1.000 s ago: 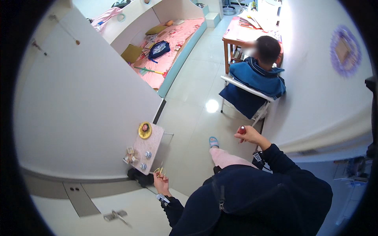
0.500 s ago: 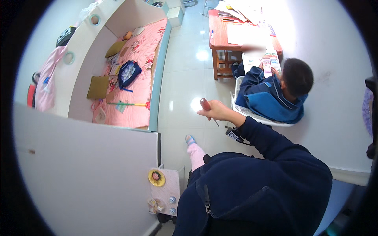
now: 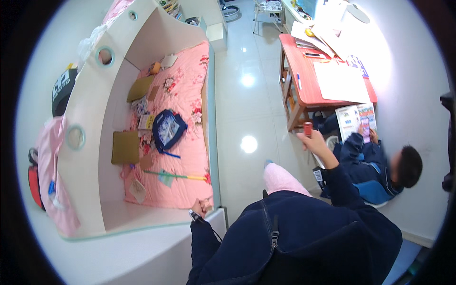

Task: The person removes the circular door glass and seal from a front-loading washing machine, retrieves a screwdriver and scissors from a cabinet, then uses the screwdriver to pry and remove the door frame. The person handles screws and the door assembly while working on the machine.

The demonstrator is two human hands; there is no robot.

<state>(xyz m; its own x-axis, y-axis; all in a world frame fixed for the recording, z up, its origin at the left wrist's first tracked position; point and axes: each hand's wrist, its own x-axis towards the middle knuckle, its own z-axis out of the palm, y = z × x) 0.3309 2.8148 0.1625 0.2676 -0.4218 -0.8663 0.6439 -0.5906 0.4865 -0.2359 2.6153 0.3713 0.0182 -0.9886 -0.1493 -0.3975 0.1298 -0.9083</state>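
Observation:
My right hand (image 3: 315, 144) is closed around a screwdriver (image 3: 308, 128). Its red handle stands up above my fist and a thin shaft points down below it. It is held out in front of me, between the red desk and the seated person. My left hand (image 3: 201, 207), with a dark band at the wrist, is at the near corner of the bed (image 3: 161, 190). Its fingers are curled, and what they hold, if anything, is too small to make out. A green and yellow stick (image 3: 180, 176) lies on the pink bedding near that hand.
To the right a person (image 3: 370, 166) sits holding a phone over an open booklet (image 3: 349, 123). The red desk (image 3: 304, 88) bears papers and pens. A navy backpack (image 3: 168, 130) and olive cushions (image 3: 126, 147) lie on the bed. A white panel (image 3: 156, 256) edges my left.
My view has shifted left and forward along the bed. My left hand has come into view at the bed's corner. My right hand still holds the screwdriver. The person now leans farther right, head lower.

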